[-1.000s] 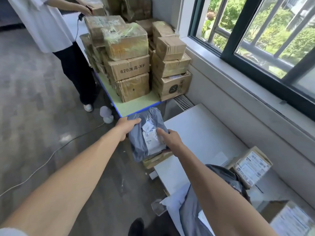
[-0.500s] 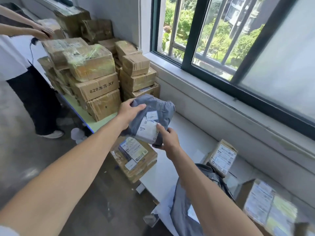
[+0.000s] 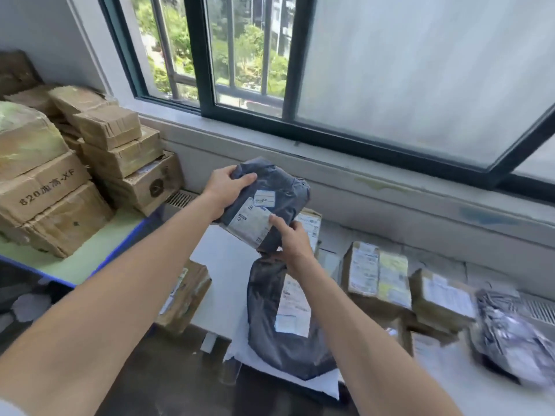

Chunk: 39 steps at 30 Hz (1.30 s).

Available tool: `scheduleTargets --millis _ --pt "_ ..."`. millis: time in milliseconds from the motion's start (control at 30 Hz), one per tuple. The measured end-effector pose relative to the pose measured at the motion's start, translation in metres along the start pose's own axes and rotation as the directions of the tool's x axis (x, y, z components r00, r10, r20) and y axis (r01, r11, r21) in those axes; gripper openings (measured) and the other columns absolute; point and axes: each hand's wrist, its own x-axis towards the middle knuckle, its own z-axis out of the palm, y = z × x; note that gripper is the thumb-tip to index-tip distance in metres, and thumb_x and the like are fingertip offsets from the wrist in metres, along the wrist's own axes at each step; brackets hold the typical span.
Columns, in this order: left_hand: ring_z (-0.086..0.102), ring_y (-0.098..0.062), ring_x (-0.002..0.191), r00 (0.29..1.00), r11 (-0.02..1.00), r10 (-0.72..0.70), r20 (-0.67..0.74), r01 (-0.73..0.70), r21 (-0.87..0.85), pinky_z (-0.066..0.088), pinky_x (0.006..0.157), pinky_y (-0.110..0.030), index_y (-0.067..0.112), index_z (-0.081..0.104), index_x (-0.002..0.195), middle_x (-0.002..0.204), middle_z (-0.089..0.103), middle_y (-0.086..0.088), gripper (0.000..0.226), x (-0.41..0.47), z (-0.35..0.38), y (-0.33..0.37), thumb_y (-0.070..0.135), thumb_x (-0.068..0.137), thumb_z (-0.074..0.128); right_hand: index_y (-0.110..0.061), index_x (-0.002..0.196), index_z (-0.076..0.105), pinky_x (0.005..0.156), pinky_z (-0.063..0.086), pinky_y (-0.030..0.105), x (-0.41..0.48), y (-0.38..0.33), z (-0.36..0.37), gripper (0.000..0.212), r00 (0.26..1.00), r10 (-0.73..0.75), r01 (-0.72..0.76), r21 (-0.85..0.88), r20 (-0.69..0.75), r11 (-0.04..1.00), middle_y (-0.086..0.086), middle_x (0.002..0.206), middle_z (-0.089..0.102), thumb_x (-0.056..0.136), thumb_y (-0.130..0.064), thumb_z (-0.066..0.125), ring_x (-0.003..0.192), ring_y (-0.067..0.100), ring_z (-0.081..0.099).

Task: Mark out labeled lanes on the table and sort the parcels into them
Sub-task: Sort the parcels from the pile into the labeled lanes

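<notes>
Both my hands hold a grey soft parcel bag (image 3: 279,190) with white labels above the far end of the white table (image 3: 222,262). My left hand (image 3: 223,189) grips its upper left edge. My right hand (image 3: 292,241) holds its lower right side, index finger on the label. Below it a second grey bag (image 3: 270,322) with a label lies on the table. To the right stand labeled cardboard parcels (image 3: 377,273) (image 3: 441,295) and a crinkled silver-grey bag (image 3: 510,334). A carton (image 3: 309,223) shows behind the held bag.
A stack of brown cartons (image 3: 120,157) sits on a green-topped table with a blue edge (image 3: 75,262) at left. Another labeled carton (image 3: 183,295) sits low beside the white table's left edge. The window sill and wall run along the far side.
I have carried the grey bag from beside the carton stack to over the white table, and my view has swung right. The other person has left the view.
</notes>
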Motion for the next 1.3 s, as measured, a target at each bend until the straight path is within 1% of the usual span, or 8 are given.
scheduleTargets --millis 267,467,700,833,1000,1067,1167,1300 --pt "0.068 -0.016 0.067 0.984 1.0 0.014 0.177 -0.009 -0.029 0.054 0.057 -0.025 0.017 0.067 0.095 0.083 0.072 -0.004 0.009 -0.024 0.113 0.021 0.023 0.089 0.071 -0.012 0.128 0.05 0.071 0.061 0.05 -0.027 -0.013 -0.104 0.054 0.981 -0.068 0.075 0.031 -0.184 0.997 0.006 0.115 0.064 0.084 -0.033 0.074 0.096 0.022 0.067" --pt "0.067 -0.012 0.061 0.977 0.999 0.026 0.211 -0.017 -0.046 0.052 0.051 -0.022 0.02 0.067 0.088 0.079 0.071 -0.002 0.005 -0.048 0.187 0.028 0.021 0.09 0.071 -0.01 0.124 0.049 0.068 0.059 0.058 -0.048 -0.023 -0.178 0.049 0.97 -0.073 0.089 0.058 -0.232 0.994 0.004 0.107 0.062 0.085 -0.03 0.074 0.09 0.024 0.066" --pt "0.065 -0.014 0.066 0.977 0.999 -0.014 0.214 0.022 -0.037 0.053 0.053 -0.023 0.012 0.067 0.102 0.083 0.07 -0.005 0.016 -0.086 0.263 0.025 0.023 0.091 0.069 -0.012 0.12 0.051 0.066 0.06 0.057 -0.074 -0.021 -0.26 0.046 0.946 -0.125 0.121 -0.032 -0.298 0.992 0.009 0.111 0.065 0.085 -0.035 0.072 0.093 0.026 0.068" --pt "0.068 -0.022 0.085 0.977 0.996 -0.078 0.198 0.085 -0.027 0.055 0.073 -0.034 0.009 0.069 0.107 0.096 0.072 -0.01 0.023 -0.105 0.294 0.01 0.025 0.091 0.069 -0.025 0.1 0.055 0.079 0.06 0.051 -0.091 -0.009 -0.303 0.029 0.937 -0.17 0.124 -0.164 -0.304 0.979 0.006 0.109 0.068 0.083 -0.043 0.07 0.095 0.023 0.069" --pt "0.065 -0.028 0.108 0.969 0.985 -0.173 0.175 0.172 0.021 0.051 0.096 -0.045 0.008 0.07 0.114 0.111 0.071 -0.01 0.033 -0.13 0.314 -0.011 0.031 0.089 0.07 -0.019 0.112 0.057 0.082 0.057 0.054 -0.114 0.006 -0.341 0.049 0.947 -0.188 0.101 -0.314 -0.26 0.944 0.006 0.113 0.066 0.077 -0.052 0.068 0.101 0.027 0.066" --pt "0.064 -0.026 0.105 0.959 0.972 -0.235 0.161 0.228 0.059 0.051 0.09 -0.038 0.007 0.069 0.115 0.111 0.07 -0.008 0.039 -0.139 0.314 -0.022 0.034 0.087 0.073 -0.017 0.118 0.056 0.084 0.057 0.055 -0.12 0.014 -0.352 0.055 0.955 -0.165 0.07 -0.354 -0.246 0.933 0.005 0.116 0.065 0.078 -0.053 0.068 0.103 0.027 0.065" --pt "0.058 -0.022 0.085 0.918 0.933 -0.353 0.178 0.333 0.133 0.038 0.071 -0.032 0.006 0.069 0.095 0.092 0.063 -0.008 0.032 -0.155 0.31 -0.04 0.034 0.083 0.074 -0.021 0.108 0.059 0.082 0.058 0.052 -0.13 0.03 -0.364 0.039 0.964 -0.127 0.029 -0.378 -0.235 0.925 0.002 0.109 0.067 0.081 -0.046 0.07 0.098 0.023 0.066" --pt "0.056 -0.023 0.078 0.894 0.907 -0.406 0.19 0.369 0.203 0.036 0.069 -0.032 0.01 0.062 0.087 0.088 0.063 -0.01 0.02 -0.172 0.306 -0.056 0.027 0.084 0.07 -0.021 0.098 0.058 0.073 0.061 0.048 -0.14 0.047 -0.371 0.027 0.976 -0.068 -0.02 -0.396 -0.206 0.918 0.003 0.103 0.067 0.083 -0.041 0.07 0.092 0.021 0.067"
